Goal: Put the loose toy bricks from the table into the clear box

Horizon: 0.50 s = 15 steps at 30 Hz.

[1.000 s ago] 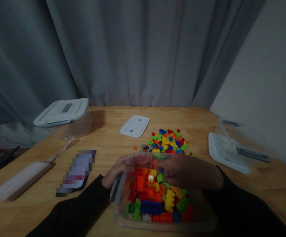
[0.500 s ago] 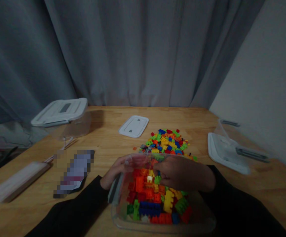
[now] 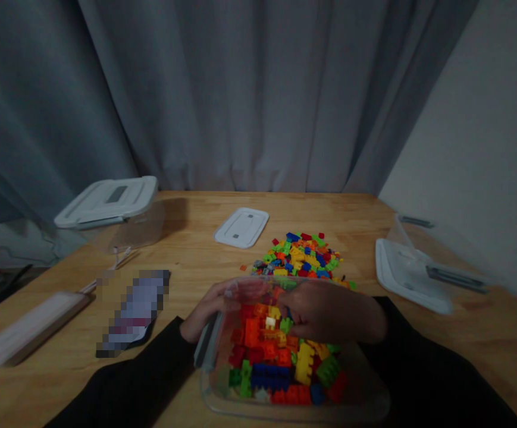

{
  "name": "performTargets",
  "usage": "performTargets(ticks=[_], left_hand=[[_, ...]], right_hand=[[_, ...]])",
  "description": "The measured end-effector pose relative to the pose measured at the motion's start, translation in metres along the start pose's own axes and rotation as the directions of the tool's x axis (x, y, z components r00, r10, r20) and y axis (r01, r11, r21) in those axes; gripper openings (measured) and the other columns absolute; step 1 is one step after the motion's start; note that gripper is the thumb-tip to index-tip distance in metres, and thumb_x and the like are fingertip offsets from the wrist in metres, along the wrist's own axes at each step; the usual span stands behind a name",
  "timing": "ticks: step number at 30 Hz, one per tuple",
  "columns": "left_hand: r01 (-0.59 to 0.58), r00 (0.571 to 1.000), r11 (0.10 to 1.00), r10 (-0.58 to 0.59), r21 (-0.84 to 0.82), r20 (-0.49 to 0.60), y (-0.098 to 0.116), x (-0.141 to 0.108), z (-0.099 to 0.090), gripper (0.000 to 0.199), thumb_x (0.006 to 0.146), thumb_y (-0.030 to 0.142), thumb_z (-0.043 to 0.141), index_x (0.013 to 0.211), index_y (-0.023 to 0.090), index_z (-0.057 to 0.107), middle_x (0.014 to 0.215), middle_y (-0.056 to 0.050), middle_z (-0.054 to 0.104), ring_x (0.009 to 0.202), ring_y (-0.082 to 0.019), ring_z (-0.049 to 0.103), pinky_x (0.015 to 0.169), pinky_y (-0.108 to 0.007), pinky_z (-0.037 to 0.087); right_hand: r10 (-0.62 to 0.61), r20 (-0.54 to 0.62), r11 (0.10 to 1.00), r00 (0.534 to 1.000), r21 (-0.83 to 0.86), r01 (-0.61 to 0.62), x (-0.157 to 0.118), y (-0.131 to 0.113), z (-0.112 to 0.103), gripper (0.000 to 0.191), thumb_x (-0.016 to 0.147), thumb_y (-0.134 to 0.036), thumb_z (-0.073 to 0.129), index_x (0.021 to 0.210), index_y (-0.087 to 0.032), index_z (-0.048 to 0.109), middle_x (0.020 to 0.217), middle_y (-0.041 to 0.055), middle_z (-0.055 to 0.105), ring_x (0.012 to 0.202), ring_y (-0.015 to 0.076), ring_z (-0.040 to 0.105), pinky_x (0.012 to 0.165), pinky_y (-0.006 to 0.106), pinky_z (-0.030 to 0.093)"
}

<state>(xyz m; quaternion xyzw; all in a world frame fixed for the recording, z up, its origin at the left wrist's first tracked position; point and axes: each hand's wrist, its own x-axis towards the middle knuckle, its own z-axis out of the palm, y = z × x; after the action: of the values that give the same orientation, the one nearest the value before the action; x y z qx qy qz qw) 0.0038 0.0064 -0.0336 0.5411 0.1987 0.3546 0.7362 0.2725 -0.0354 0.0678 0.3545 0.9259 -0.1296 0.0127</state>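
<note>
Bricks (image 3: pixel 271 359) sit in the box (image 3: pixel 294 411) at 6 o'clock, so left hand (image 3: pixel 211 306), loosely spread by its 10 o'clock corner, should steady it while curled right hand (image 3: pixel 325 310), its catch too hidden to see, digs softly.

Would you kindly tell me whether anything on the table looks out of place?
A small orange piece lies alone left of the brick pile, so it looks strayed; I see no obvious damage.
</note>
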Motion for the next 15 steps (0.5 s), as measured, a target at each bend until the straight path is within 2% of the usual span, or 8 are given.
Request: performTargets(ticks=[5,9,12,15], left_hand=[[-0.008,1.0,1.0,0.008,-0.013,-0.003,-0.0002,-0.0003,0.0013,0.067,0.071,0.017,0.058,0.137,0.014,0.065,0.144,-0.018,0.064,0.139,-0.04,0.053,0.122,-0.06,0.026],[-0.002,1.0,1.0,0.002,-0.015,0.001,0.0012,-0.0003,0.0033,0.067,0.071,0.016,0.059,0.137,0.015,0.065,0.144,-0.017,0.064,0.14,-0.04,0.052,0.122,-0.06,0.026],[-0.008,1.0,1.0,0.008,-0.023,-0.003,0.0017,-0.0003,0.0042,0.066,0.07,0.016,0.059,0.136,0.015,0.066,0.143,-0.017,0.065,0.139,-0.04,0.053,0.121,-0.059,0.028],[-0.002,1.0,1.0,0.002,-0.008,-0.024,0.0042,-0.0005,0.0058,0.065,0.07,0.017,0.059,0.135,0.015,0.067,0.142,-0.017,0.065,0.136,-0.04,0.055,0.121,-0.06,0.028]], right_hand=[[-0.029,0.013,0.999,0.999,0.034,0.029,-0.0012,-0.0017,-0.0016,0.013,0.087,-0.027,0.065,0.096,-0.018,0.065,0.088,0.0035,0.072,0.081,0.0194,0.065,0.066,0.031,0.038],[-0.023,0.019,0.998,1.0,0.059,0.022,-0.0014,-0.0029,-0.0013,0.011,0.085,-0.022,0.064,0.094,-0.018,0.065,0.086,0.0022,0.071,0.078,0.017,0.063,0.061,0.029,0.034],[-0.005,0.016,0.996,1.0,0.085,0.003,-0.0008,-0.0038,-0.0016,0.012,0.085,-0.025,0.066,0.095,-0.019,0.066,0.084,0.0012,0.07,0.073,0.0155,0.06,0.059,0.028,0.032],[-0.04,-0.029,0.988,0.999,0.146,0.044,-0.0018,-0.0053,-0.0081,0.012,0.089,-0.028,0.065,0.096,-0.018,0.066,0.086,0.0015,0.07,0.074,0.0145,0.06,0.062,0.027,0.036]])
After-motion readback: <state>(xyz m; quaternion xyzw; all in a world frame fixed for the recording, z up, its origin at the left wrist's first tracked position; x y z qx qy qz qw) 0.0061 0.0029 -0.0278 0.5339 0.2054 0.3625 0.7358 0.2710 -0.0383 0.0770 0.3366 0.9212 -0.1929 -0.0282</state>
